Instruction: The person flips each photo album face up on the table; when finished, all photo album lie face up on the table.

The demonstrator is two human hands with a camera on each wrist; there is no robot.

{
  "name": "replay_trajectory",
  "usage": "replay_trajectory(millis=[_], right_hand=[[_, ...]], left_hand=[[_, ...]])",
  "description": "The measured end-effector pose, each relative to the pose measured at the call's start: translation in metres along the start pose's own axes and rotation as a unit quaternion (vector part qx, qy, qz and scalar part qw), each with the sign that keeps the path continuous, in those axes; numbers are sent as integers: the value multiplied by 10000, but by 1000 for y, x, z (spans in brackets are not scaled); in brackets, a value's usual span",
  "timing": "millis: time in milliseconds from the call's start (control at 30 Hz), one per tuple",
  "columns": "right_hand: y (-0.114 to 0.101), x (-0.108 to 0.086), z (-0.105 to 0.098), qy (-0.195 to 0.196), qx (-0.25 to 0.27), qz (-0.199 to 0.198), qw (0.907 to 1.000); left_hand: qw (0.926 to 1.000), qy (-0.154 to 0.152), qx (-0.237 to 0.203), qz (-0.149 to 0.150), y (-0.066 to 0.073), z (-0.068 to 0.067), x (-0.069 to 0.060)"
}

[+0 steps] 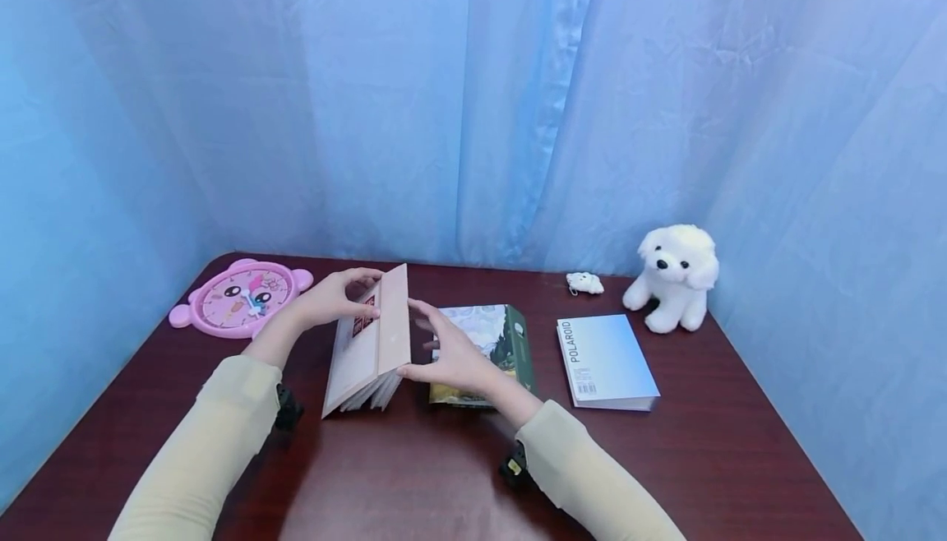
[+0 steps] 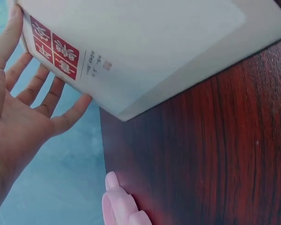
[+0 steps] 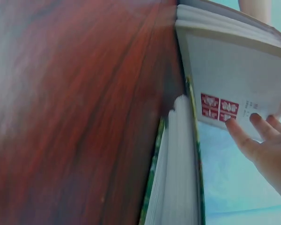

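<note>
A pale book (image 1: 392, 319) with red square characters on its cover stands on its edge, spine up and pages hanging down, left of the middle of the table. The left hand (image 1: 329, 301) grips it by the spine side, thumb on the near cover and fingers behind, as the left wrist view (image 2: 33, 108) shows too. At the book's right side the right hand (image 1: 462, 360) has its fingers spread, fingertips at the cover in the right wrist view (image 3: 271, 150). Beneath the right hand lies a green illustrated book (image 1: 521, 348).
A pink clock (image 1: 244, 298) lies at the far left. Right of the green book lies a blue-white POLAROID book (image 1: 610, 364). Behind it are a small white object (image 1: 584, 283) and a white plush dog (image 1: 675, 278). Curtains (image 1: 414, 113) hang beyond the table's back edge.
</note>
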State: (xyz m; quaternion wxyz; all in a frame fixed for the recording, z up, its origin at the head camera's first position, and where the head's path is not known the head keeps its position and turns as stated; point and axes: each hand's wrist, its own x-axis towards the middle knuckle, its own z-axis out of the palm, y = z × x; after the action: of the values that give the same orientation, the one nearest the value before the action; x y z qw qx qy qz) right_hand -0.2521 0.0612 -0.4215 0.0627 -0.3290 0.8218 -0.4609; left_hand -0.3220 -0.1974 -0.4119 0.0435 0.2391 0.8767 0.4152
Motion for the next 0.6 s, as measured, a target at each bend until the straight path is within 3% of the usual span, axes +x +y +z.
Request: replay_trajectory(millis=[167,333,467,600], right_hand=[[-4,1,3,177,717,-46,9973],[-20,-3,0,165,1392,-491,9889],[-37,-7,-6,98,1511,-808,9852],[-42,-9,-8,75,1535,-675,9858]], left_hand=[[9996,92,-279,-6,2,-3,-3],[9979,379,-525,-34,13,-7,-5],[9968,652,-446,102,26,-11,-6],[9958,727,-528,180,34,-14,-6]])
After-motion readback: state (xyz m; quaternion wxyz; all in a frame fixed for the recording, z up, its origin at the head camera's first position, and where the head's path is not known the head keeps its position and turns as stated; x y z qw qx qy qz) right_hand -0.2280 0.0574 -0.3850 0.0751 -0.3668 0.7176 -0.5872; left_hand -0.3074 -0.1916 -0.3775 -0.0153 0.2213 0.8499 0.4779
